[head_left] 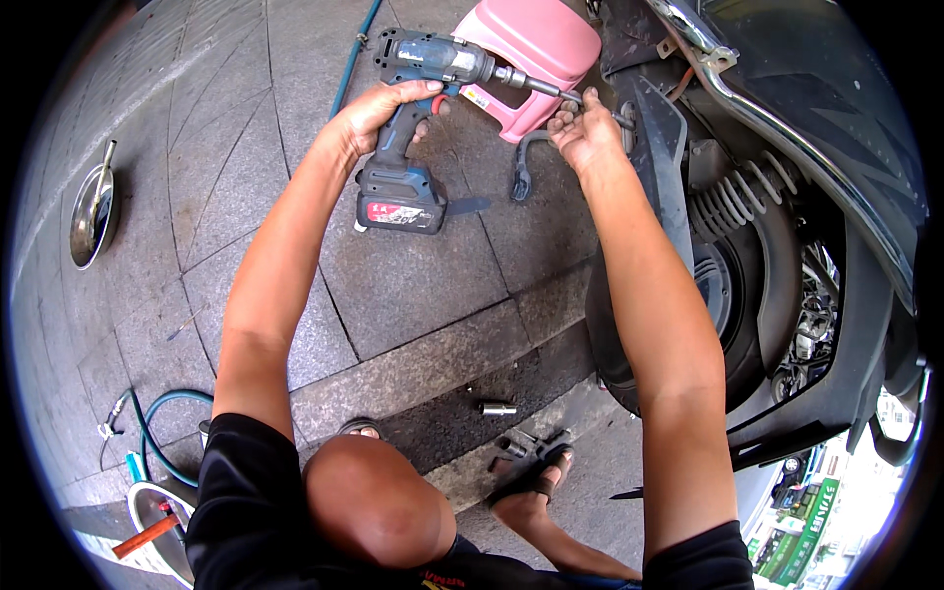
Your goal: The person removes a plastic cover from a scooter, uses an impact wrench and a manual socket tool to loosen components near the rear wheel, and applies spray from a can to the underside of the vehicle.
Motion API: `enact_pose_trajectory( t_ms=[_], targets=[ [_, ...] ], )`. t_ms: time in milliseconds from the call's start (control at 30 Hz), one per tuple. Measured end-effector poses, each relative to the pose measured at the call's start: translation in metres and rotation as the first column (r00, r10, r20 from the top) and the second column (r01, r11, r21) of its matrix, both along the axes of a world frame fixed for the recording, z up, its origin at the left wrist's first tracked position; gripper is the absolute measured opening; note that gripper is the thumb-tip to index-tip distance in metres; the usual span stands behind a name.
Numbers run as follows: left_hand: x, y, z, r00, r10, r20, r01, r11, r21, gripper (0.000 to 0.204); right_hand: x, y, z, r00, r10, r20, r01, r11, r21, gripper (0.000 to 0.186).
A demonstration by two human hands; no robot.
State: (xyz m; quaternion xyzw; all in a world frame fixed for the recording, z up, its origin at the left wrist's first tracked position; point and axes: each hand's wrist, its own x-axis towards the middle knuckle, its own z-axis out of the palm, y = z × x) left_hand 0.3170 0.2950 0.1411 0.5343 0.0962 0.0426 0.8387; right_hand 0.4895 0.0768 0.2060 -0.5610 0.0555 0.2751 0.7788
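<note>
Grey-blue cordless impact wrench (418,128) sits clenched in my left hand (379,110), far from me, its socket at the scooter (787,197); my right hand (582,128) pinches the socket end (570,95). Pink jug (531,49) stands beyond.

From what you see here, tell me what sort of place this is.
Probably an open-air roadside scooter repair spot. The left hand holds a cordless impact wrench aimed at a scooter's rear wheel, and loose sockets lie on the stone paving.

One cordless impact wrench (413,128), one pink jug (536,54), one metal pan (91,216), two hoses, three loose sockets.
</note>
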Motion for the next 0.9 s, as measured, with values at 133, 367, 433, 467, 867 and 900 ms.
enact_pose_trajectory(
  t_ms=[133,367,433,467,867,900],
  targets=[
    [0.005,-0.011,0.002,1.0,0.01,-0.011,-0.01,0.999,-0.034,0.033,-0.003,-0.001,0.004,0.999,-0.04,-0.013,0.04,0.999,0.029,0.037],
    [0.013,-0.012,0.004,1.0,0.008,0.03,-0.009,1.0,0.015,0.033,-0.004,0.0,0.005,0.996,-0.092,-0.019,0.093,0.995,0.039,0.04],
    [0.014,-0.01,0.003,0.999,0.016,0.031,-0.017,0.999,0.027,0.033,-0.006,0.002,0.006,0.995,-0.099,-0.011,0.099,0.994,0.043,0.04],
    [0.015,-0.008,0.003,1.0,0.016,0.025,-0.016,1.0,0.024,0.033,-0.007,0.003,0.007,0.994,-0.107,-0.018,0.108,0.993,0.038,0.04],
    [0.013,-0.014,-0.002,1.0,-0.009,0.017,0.011,0.996,-0.083,0.034,-0.007,0.002,0.007,0.994,-0.113,-0.007,0.113,0.994,0.009,0.036],
    [0.011,-0.015,-0.002,1.0,-0.025,0.014,0.027,0.995,-0.092,0.035,-0.007,0.002,0.005,0.994,-0.111,0.008,0.111,0.994,-0.014,0.036]
  ],
)
